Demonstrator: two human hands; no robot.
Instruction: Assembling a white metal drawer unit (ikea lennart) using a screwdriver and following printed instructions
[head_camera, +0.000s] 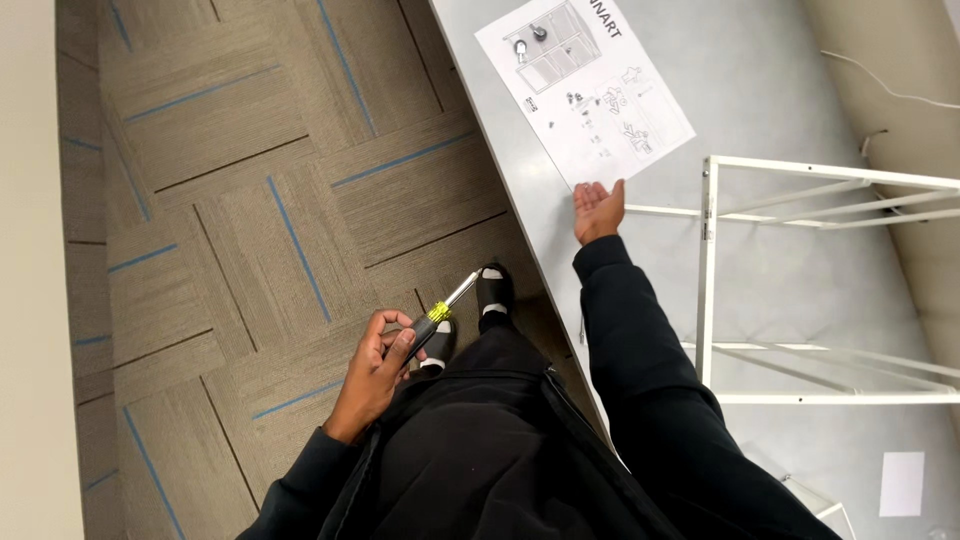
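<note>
My left hand (375, 368) grips a screwdriver (440, 310) with a black and yellow handle, its metal shaft pointing up and right over the carpet. My right hand (598, 209) reaches out over the grey table (780, 90), fingers together, palm up, touching the near edge of a white instruction sheet (585, 85) with printed diagrams. Two small dark screws lie on the sheet's top part. A white metal frame (710, 270) lies on the table just right of my right forearm.
Brown carpet tiles with blue stripes (250, 200) cover the floor to the left. My black shoes (493, 290) stand by the table edge. A small white paper (902, 483) lies at the table's lower right. A thin white cable (890, 90) runs at upper right.
</note>
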